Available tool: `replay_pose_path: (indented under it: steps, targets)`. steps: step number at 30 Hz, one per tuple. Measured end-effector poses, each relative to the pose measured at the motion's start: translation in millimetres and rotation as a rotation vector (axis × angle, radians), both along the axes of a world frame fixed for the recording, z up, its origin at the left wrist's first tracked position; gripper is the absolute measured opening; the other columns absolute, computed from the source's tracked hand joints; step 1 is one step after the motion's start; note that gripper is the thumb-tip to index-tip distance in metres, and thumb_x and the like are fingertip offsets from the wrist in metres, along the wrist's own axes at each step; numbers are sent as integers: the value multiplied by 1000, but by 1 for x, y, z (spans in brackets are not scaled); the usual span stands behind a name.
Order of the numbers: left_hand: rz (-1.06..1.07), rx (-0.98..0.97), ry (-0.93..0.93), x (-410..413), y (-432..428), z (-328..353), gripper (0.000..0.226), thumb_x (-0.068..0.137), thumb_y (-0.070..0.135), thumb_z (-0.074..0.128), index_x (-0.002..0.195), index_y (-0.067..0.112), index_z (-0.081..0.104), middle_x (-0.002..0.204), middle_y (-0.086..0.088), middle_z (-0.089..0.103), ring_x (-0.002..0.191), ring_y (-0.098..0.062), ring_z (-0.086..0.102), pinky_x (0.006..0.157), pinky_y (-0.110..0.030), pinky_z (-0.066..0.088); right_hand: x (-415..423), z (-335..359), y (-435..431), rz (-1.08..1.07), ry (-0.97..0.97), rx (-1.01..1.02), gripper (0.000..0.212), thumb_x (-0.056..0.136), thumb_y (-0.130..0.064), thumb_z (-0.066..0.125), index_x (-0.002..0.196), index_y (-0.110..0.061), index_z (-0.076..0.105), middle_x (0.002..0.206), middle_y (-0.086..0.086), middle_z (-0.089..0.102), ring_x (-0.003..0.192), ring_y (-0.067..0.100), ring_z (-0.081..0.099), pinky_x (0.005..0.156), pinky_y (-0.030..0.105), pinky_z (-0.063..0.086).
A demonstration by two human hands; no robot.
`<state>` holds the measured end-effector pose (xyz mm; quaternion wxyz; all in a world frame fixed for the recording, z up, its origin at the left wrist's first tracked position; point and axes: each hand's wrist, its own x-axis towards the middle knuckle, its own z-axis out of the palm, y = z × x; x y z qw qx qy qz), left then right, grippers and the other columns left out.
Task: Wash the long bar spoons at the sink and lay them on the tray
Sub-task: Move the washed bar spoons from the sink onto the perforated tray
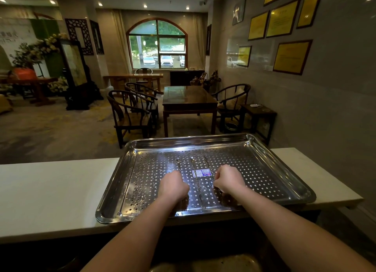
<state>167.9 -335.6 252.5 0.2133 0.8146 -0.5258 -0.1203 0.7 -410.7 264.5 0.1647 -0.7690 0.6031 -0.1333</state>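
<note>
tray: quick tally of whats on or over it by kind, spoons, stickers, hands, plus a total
bar spoons: 3
sticker: 1
hands: 2
total: 6

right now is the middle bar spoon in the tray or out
In: the thin twisted metal bar spoon lies flat on the perforated steel tray.
</note>
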Motion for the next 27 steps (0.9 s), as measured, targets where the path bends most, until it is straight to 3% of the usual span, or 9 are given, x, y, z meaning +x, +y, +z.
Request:
replay_pose_path:
  steps: [7, 14, 20, 27]
  targets:
    - [8, -5, 42, -1, 3, 1, 8, 72, 9, 54, 67, 6, 58, 76, -15, 69, 75, -29, 68, 69, -38, 59, 2, -1, 0, 17, 18, -7, 12, 85, -7, 67, 82, -14, 75, 80, 3, 73, 74, 17, 68, 71, 34, 60]
    - [17, -16, 27, -1, 3, 1, 10, 73, 9, 54, 72, 2, 62, 73, -13, 68, 73, -27, 67, 68, -38, 59, -1, -1, 2, 14, 10, -13, 7, 80, -12, 68, 79, -10, 75, 75, 5, 74, 70, 18, 70, 67, 35, 61]
    - [14, 8, 4, -4, 5, 3, 8, 71, 7, 54, 64, 7, 58, 70, -13, 68, 70, -26, 67, 62, -34, 57, -3, -1, 3, 18, 24, -16, 12, 83, -8, 68, 77, -15, 77, 74, 2, 73, 70, 15, 68, 63, 32, 59]
    - [12, 11, 12, -5, 7, 4, 8, 71, 7, 55, 64, 5, 58, 70, -13, 68, 72, -28, 67, 59, -32, 53, -2, 1, 5, 12, 34, -12, 11, 81, -8, 68, 76, -15, 75, 72, 3, 72, 69, 17, 69, 68, 37, 61]
